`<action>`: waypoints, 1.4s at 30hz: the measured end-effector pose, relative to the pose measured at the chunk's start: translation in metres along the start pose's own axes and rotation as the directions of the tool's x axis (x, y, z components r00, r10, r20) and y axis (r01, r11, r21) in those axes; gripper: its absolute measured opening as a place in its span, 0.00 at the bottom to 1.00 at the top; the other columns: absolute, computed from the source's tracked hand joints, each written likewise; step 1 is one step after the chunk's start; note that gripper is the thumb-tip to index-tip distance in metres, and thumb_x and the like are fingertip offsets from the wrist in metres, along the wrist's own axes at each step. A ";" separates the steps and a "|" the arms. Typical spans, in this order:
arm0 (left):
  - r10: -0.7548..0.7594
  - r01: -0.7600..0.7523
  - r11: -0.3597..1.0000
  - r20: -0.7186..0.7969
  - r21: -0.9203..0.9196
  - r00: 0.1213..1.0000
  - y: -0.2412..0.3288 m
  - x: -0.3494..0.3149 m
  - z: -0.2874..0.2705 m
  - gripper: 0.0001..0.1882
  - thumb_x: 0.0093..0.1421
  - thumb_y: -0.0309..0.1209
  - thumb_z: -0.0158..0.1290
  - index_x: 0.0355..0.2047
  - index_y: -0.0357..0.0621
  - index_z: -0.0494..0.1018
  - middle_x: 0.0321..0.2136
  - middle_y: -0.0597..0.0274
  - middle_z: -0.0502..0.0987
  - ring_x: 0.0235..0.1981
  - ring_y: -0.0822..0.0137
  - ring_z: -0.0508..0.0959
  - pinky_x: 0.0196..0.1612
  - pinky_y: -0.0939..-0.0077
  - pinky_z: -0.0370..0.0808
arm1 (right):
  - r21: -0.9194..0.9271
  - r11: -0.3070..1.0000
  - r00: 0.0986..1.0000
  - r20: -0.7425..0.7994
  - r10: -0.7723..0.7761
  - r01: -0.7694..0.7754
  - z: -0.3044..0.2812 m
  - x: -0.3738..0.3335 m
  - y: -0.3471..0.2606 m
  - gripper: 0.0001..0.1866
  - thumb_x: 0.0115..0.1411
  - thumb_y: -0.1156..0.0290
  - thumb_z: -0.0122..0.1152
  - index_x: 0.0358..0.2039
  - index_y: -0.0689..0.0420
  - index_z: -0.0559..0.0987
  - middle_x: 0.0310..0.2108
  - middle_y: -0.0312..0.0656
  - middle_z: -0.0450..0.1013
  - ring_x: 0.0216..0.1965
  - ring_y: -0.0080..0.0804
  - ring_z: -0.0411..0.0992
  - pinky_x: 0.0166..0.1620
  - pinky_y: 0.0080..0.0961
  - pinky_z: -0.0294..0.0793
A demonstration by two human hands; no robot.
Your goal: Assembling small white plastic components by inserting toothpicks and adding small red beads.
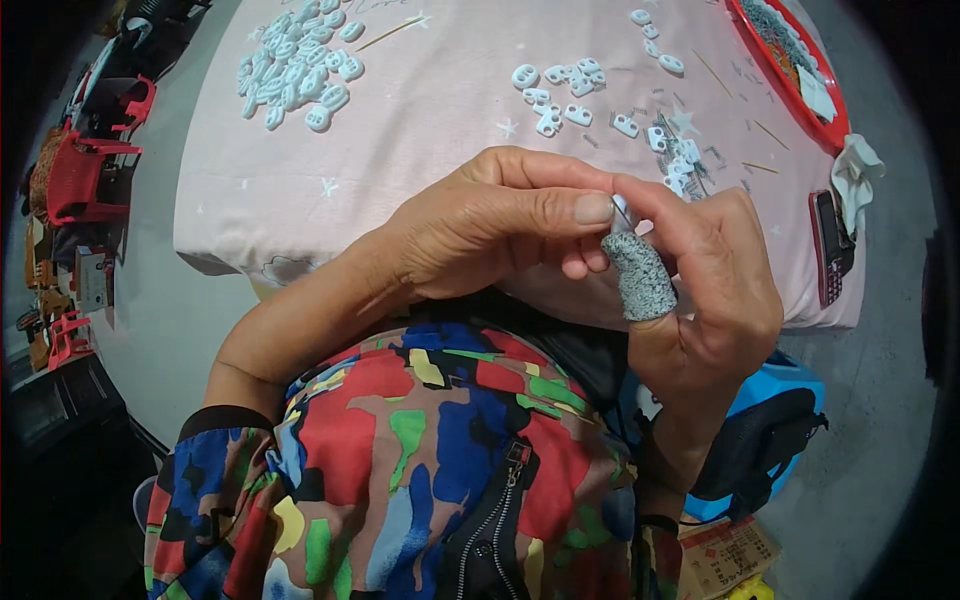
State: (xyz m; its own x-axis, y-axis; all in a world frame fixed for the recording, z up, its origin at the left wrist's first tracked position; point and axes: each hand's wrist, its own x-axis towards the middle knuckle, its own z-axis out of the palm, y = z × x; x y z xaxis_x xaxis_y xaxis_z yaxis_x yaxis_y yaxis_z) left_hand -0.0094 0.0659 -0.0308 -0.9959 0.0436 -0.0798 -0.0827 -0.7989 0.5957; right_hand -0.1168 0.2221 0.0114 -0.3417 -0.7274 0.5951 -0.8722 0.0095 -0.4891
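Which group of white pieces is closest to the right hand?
The cluster just beyond the right hand; the middle group, short row and big left heap all lie farther off.

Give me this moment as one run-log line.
left hand: pinching small whitish piece | right hand: holding same piece, wearing grey thumb cover | table: heaped white pieces left, red tray right

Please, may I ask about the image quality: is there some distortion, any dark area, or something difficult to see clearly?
Head view: corners fall to black; red chairs near the left rim look warped; pink tablecloth is brightly lit, with soft creases; the small pale piece between left hand and right hand is partly covered, its details unclear.
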 end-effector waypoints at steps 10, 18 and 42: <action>0.055 -0.044 0.996 -0.138 0.082 0.989 -0.002 0.001 0.012 0.16 0.61 0.31 0.58 0.47 0.34 0.76 0.33 0.60 0.80 0.31 0.75 0.78 0.36 0.84 0.77 | -0.010 0.998 0.997 -0.052 0.057 -0.058 0.003 -0.003 0.001 0.17 0.45 0.81 0.63 0.39 0.60 0.83 0.22 0.39 0.64 0.24 0.28 0.67 0.26 0.21 0.65; 0.017 0.032 0.982 -0.259 0.184 0.966 0.003 0.000 0.011 0.14 0.62 0.28 0.57 0.46 0.34 0.75 0.32 0.58 0.80 0.25 0.74 0.79 0.28 0.83 0.77 | 0.086 0.985 0.987 -0.041 0.156 -0.152 0.007 -0.007 -0.001 0.18 0.47 0.82 0.64 0.42 0.63 0.82 0.23 0.36 0.64 0.26 0.23 0.66 0.29 0.17 0.64; 0.484 -0.278 0.468 0.021 0.839 0.875 -0.005 -0.005 0.009 0.21 0.54 0.20 0.62 0.50 0.37 0.77 0.36 0.61 0.80 0.36 0.75 0.77 0.41 0.83 0.75 | 0.673 0.410 0.725 0.281 0.629 -0.616 0.003 -0.010 0.007 0.09 0.58 0.78 0.58 0.38 0.69 0.80 0.31 0.40 0.78 0.33 0.19 0.73 0.39 0.14 0.71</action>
State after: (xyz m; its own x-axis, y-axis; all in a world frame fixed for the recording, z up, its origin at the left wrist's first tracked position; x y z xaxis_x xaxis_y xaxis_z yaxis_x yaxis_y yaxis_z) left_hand -0.0040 0.0749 -0.0257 -0.9122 -0.3359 0.2347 0.2068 0.1171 0.9714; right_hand -0.1187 0.2276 0.0004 -0.6978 -0.7142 -0.0547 0.0885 -0.0102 -0.9960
